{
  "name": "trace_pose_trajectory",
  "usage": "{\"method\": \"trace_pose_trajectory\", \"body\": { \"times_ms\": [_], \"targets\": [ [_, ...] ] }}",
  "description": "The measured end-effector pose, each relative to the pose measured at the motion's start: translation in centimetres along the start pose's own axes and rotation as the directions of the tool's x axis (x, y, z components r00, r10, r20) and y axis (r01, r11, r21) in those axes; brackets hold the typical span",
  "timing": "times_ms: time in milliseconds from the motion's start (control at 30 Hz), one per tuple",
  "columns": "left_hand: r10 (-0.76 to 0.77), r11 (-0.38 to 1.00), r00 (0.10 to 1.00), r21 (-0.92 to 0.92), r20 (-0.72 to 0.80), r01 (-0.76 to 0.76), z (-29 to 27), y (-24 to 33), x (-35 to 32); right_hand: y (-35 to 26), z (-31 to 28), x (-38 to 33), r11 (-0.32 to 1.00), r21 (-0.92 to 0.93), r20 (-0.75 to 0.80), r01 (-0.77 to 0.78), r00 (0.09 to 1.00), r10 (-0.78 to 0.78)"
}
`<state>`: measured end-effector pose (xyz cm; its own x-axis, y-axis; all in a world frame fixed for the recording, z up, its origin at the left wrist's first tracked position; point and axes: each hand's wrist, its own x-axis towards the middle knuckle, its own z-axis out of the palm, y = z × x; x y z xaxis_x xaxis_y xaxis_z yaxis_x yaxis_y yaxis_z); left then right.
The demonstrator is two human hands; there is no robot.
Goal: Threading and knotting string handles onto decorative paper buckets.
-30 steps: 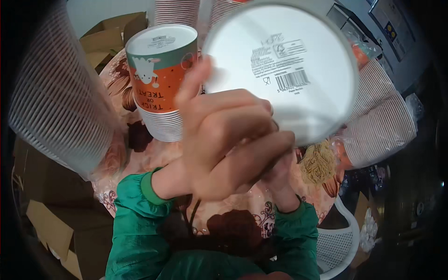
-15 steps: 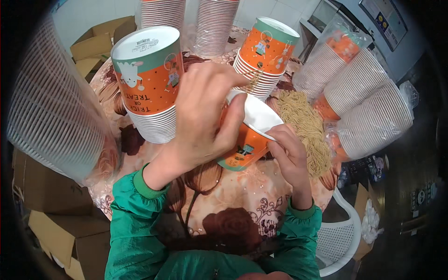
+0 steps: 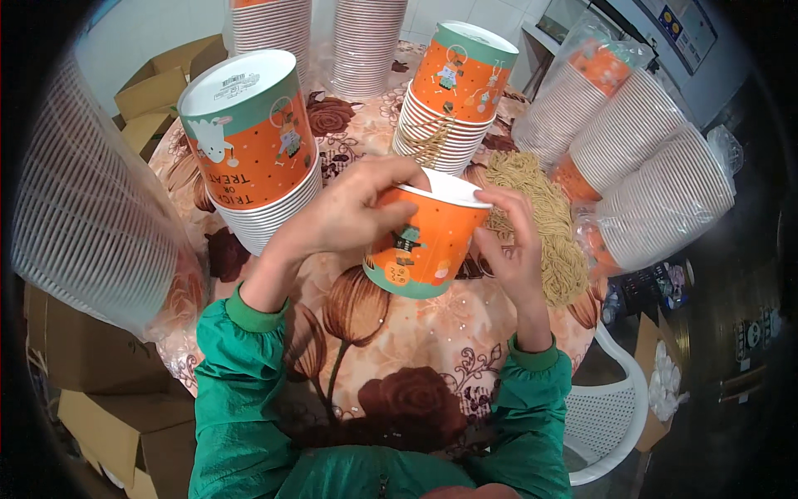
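Note:
An orange paper bucket (image 3: 434, 249) with a green base band and white inside is held between my hands above the table, its mouth up and slightly tilted. My left hand (image 3: 345, 208) is closed on its left rim, thumb outside and fingertips hidden inside the mouth. At the opposite rim, my right hand (image 3: 511, 237) pinches the edge with curved fingers. Thin tan cord (image 3: 428, 140) shows just beyond the bucket, in front of a stack of upturned buckets (image 3: 455, 83); where its ends go is hidden. A bundle of tan cords (image 3: 544, 224) lies right of my right hand.
Another upturned stack (image 3: 258, 150) stands left of my left hand. Bagged bucket stacks lean at the far left (image 3: 100, 208) and lie at the right (image 3: 657, 200). A flowered cloth (image 3: 449, 333) covers the table. Cardboard boxes (image 3: 125, 416) and a white plastic chair (image 3: 603, 407) flank it.
My left hand has come down from above the mouth to grip the left rim. The bucket now sits more upright and a little farther left. The cord is no longer at my left fingertips.

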<state>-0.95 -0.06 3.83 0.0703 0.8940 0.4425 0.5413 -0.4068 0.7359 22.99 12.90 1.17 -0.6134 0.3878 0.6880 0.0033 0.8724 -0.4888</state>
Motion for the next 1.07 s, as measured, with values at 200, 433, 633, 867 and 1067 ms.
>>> {"method": "trace_pose_trajectory", "body": {
  "times_ms": [200, 433, 633, 867, 1067],
  "targets": [
    [-0.157, 0.864, 0.984, -0.471, 0.079, 0.176, -0.2, -1.5, -0.1, 2.5, -0.3, -0.4, 0.974, 0.185, 0.012, -0.127, 0.992, 0.127],
    [-0.099, 0.876, 0.995, -0.474, 0.009, 0.092, 0.1, -3.6, 0.3, 2.7, -0.5, -0.9, 0.892, 0.381, 0.078, -0.243, 0.97, 0.231],
    [-0.142, 0.885, 0.989, -0.445, 0.03, 0.14, 0.2, -2.8, 0.4, 1.4, 0.0, -0.6, 0.955, 0.244, -0.008, -0.167, 0.985, 0.175],
    [-0.161, 0.873, 0.986, -0.46, 0.039, 0.161, 0.3, -2.8, 0.2, -1.3, 0.2, -0.2, 0.891, 0.364, -0.059, -0.27, 0.949, 0.311],
    [-0.162, 0.845, 0.98, -0.497, 0.113, 0.197, 0.6, -2.5, 0.7, -0.9, -0.2, -0.6, 0.927, 0.293, -0.083, -0.233, 0.96, 0.268]
  ]
}}
